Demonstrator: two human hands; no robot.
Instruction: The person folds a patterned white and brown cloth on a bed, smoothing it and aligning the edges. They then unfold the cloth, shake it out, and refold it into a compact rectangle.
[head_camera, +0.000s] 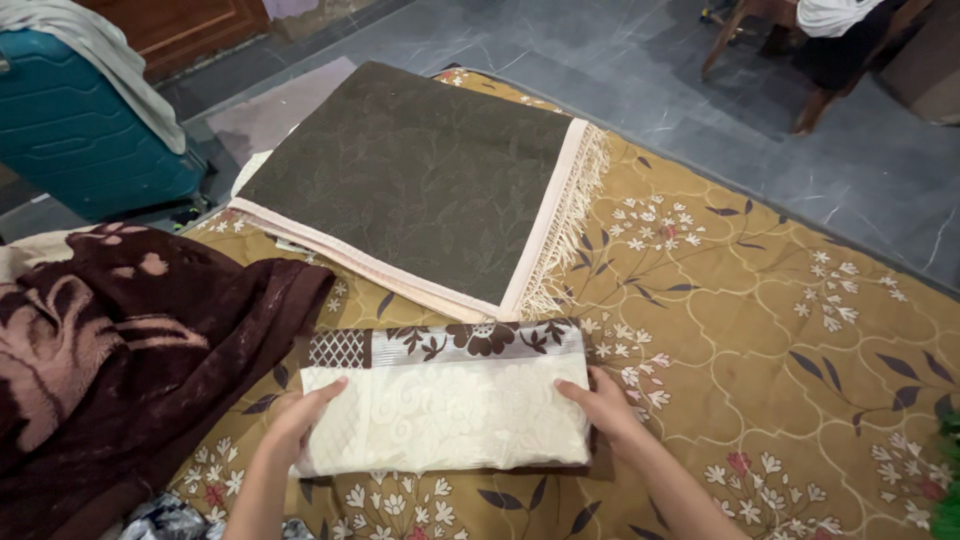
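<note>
A folded cream cloth with a brown flowered band (445, 400) lies on a tan flowered rug (780, 350) just in front of me. My left hand (300, 420) grips its left edge, fingers on top. My right hand (600, 402) holds its right edge the same way. Beyond it lies a folded dark olive mat with cream border and fringe (420, 180).
A maroon and pink plush blanket (110, 340) is heaped at the left, touching the rug. A teal suitcase (80, 130) stands at the far left. Grey tiled floor (640, 60) and wooden chair legs (810, 100) lie beyond the rug.
</note>
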